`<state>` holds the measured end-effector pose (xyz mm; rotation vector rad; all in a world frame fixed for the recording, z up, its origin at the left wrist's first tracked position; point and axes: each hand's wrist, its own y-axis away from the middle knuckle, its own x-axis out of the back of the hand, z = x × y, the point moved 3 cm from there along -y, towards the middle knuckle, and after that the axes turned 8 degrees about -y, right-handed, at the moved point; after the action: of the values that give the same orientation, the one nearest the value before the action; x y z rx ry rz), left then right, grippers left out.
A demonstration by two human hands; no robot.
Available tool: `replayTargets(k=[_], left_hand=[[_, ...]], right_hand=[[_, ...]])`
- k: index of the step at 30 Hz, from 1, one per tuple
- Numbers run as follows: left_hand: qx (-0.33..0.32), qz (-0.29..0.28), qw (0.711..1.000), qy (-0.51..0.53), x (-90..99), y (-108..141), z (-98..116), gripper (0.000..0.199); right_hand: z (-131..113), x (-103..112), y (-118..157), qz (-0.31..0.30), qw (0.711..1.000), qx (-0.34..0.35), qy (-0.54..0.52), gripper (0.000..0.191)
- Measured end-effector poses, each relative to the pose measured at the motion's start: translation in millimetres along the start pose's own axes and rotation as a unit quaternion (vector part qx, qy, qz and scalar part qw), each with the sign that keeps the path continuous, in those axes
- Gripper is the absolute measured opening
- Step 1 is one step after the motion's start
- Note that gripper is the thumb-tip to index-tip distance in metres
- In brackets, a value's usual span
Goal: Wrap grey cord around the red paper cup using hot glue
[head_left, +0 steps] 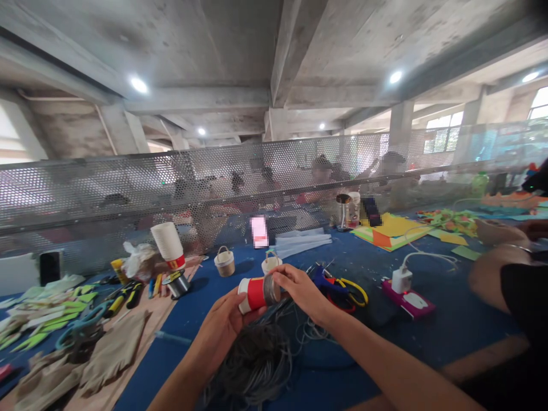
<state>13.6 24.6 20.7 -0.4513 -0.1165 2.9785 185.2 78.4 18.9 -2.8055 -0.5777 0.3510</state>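
A red and white paper cup [256, 293] lies on its side in my left hand [229, 317], fingers wrapped round its white end. A grey band of what looks like wound cord [271, 290] circles the cup's right end. My right hand [299, 290] pinches at that band with thumb and fingertips; any loose strand there is too fine to make out. Below the hands sits a tangled bundle of grey cord [259, 365]. Just behind the cup stand two small handled baskets, one whole basket [225, 264] and one basket [269, 264] partly hidden by my right hand.
Yellow-handled pliers [353, 292] and a purple power strip [409, 299] lie to the right, near another person's arm [492, 279]. Stacked paper cups [168, 242] stand on a wire spool [177, 284] at left, beside gloves [115, 351]. A perforated metal screen [222, 188] runs behind.
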Motion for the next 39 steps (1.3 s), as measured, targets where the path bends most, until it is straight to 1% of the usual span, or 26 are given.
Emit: replayTargets(k=[4, 8, 11, 17, 21, 23, 25, 29, 35, 37, 39], left_hand=[[0.002, 0.001, 1.0, -0.013, -0.6, 0, -1, 0.023], [0.016, 0.018, 0.999, -0.023, 2.6, 0, -3, 0.024], [0.022, 0.008, 0.999, -0.043, 4.7, -1, -5, 0.03], [0.029, 0.004, 0.997, -0.069, 3.3, 1, -5, 0.028], [0.024, 0.011, 0.996, -0.09, 1.6, 0, -7, 0.037], [0.027, 0.023, 0.995, -0.097, 2.9, -2, -10, 0.042], [0.028, 0.029, 0.994, -0.1, 4.5, -3, -15, 0.042], [0.02, 0.017, 0.994, -0.105, 5.1, -4, -19, 0.038], [0.031, 0.015, 0.996, -0.088, 5.7, -2, -15, 0.032], [0.032, 0.012, 0.996, -0.081, 6.3, -1, -14, 0.029], [0.033, 0.016, 0.996, -0.078, 7.5, -1, -14, 0.026]], right_hand=[[0, 2, -2, 0.002, 1.0, 0.012, 0.022, 0.027], [-1, 2, -2, 0.002, 1.0, 0.006, 0.024, 0.025], [-3, 1, -1, 0.002, 1.0, 0.001, 0.025, 0.024], [-1, 1, 1, -0.009, 1.0, -0.02, 0.02, 0.024], [-1, 2, 0, -0.014, 0.999, -0.035, 0.008, 0.023], [-2, 2, 0, -0.016, 0.999, -0.037, 0.011, 0.021], [-2, 2, 0, -0.017, 0.999, -0.034, 0.025, 0.019], [-1, 3, -1, -0.019, 0.998, -0.016, 0.061, 0.018], [-2, 2, -1, -0.024, 0.991, 0.022, 0.129, 0.016], [-5, 1, 0, -0.018, 0.987, 0.042, 0.155, 0.015], [-9, 1, 3, -0.005, 0.98, 0.078, 0.185, 0.012]])
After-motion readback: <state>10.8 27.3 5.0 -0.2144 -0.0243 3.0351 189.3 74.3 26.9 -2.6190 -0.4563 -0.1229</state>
